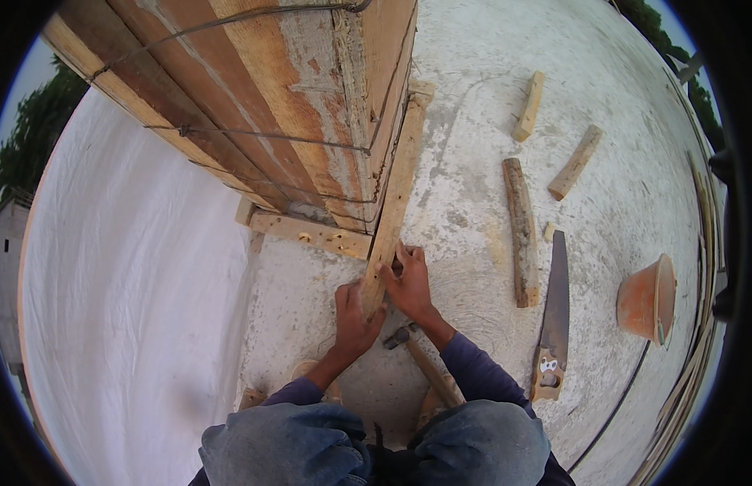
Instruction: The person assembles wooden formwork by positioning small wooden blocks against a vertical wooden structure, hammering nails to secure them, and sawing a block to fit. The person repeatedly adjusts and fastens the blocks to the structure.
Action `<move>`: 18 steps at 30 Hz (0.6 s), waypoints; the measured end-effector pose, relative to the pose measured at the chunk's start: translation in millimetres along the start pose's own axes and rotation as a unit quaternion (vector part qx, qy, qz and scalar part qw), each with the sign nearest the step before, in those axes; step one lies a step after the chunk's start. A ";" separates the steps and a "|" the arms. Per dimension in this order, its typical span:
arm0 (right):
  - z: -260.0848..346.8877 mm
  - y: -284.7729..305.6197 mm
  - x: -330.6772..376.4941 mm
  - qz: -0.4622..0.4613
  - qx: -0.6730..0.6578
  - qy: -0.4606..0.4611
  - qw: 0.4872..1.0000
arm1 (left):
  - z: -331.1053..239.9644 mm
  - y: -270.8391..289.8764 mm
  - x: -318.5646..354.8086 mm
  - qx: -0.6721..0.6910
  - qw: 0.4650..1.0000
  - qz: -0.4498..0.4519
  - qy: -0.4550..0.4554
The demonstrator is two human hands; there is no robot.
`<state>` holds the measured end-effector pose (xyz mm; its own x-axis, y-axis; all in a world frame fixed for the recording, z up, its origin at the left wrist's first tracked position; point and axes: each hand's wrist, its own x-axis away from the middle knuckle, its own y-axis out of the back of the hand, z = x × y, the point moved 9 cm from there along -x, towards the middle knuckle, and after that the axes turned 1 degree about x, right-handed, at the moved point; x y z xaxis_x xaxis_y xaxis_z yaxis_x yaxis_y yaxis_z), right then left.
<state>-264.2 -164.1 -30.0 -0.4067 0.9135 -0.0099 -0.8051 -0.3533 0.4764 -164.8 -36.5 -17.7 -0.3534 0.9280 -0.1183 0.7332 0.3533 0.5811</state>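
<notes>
A long wooden batten (400,182) lies along the right foot of a boarded column form (311,105) bound with wire. My left hand (358,317) is closed round the batten's near end. Just ahead of it, my right hand (406,283) grips the same batten from the right, thumb on top. A second, shorter board (311,235) runs along the form's near side and meets the batten at the corner. Below my hands a hammer (425,364) leans between my knees, its dark head near my right wrist.
To the right lie a handsaw (554,312), a long rough wood piece (519,231) and two shorter offcuts, one pale (528,105) and one rounder (576,162). Farther right stands an orange bucket (642,300), with long poles (704,324) along the edge. White sheeting (141,283) covers the left side.
</notes>
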 end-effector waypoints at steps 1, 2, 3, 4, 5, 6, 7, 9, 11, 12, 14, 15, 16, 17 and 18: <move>0.1 0.5 0.2 -0.004 0.005 0.000 1.000 | 0.6 0.0 0.0 0.004 1.000 0.000 0.007; 0.2 1.2 0.6 -0.009 -0.002 -0.001 1.000 | 1.2 0.4 0.2 0.010 1.000 -0.002 0.017; -3.3 -0.5 1.2 0.000 -0.018 -0.023 1.000 | -0.8 0.2 0.2 0.003 1.000 0.001 0.015; 1.4 1.5 1.8 -0.010 0.002 0.000 1.000 | -2.6 0.7 0.2 -0.003 1.000 0.001 0.016; 2.2 1.1 2.7 -0.006 0.012 0.000 1.000 | -3.6 2.1 0.3 -0.008 1.000 -0.003 0.023; 2.1 1.0 3.9 -0.001 0.010 -0.005 1.000 | -7.7 2.1 0.2 -0.004 1.000 0.001 0.016; 4.7 1.8 5.4 -0.001 0.034 0.006 0.999 | -10.8 3.1 0.1 0.002 1.000 0.001 0.015; 9.5 6.7 8.9 -0.007 0.045 0.025 0.999 | -17.4 7.2 2.5 0.007 1.000 -0.003 0.019; 5.2 14.7 11.1 -0.013 -0.043 -0.001 0.999 | -24.4 13.4 3.0 0.005 1.000 -0.010 0.017; 0.1 18.3 11.6 -0.010 -0.097 -0.028 0.995 | -24.6 15.0 4.3 0.035 0.999 -0.001 0.035; 1.3 34.7 9.9 -0.027 -0.097 -0.009 0.995 | -24.2 21.7 8.0 0.100 0.993 0.011 0.062; 1.7 45.1 7.7 -0.039 -0.114 0.004 0.993 | -20.5 21.9 10.4 0.157 0.983 0.028 0.095; -0.4 56.1 4.6 -0.054 -0.075 0.002 0.996 | -17.5 23.6 13.6 0.218 0.968 0.038 0.121; -0.8 68.9 1.9 -0.075 -0.050 0.011 0.996 | -13.9 24.8 17.8 0.278 0.948 0.049 0.148; 1.5 82.1 -0.6 -0.099 -0.030 0.034 0.994 | -9.3 22.8 23.5 0.352 0.915 0.072 0.184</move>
<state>-329.4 -193.3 10.4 -0.2651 0.9510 -0.1593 -0.8955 -0.1815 0.4064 -161.9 -7.7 0.3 -0.2993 0.9143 0.2729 0.9345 0.3386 -0.1097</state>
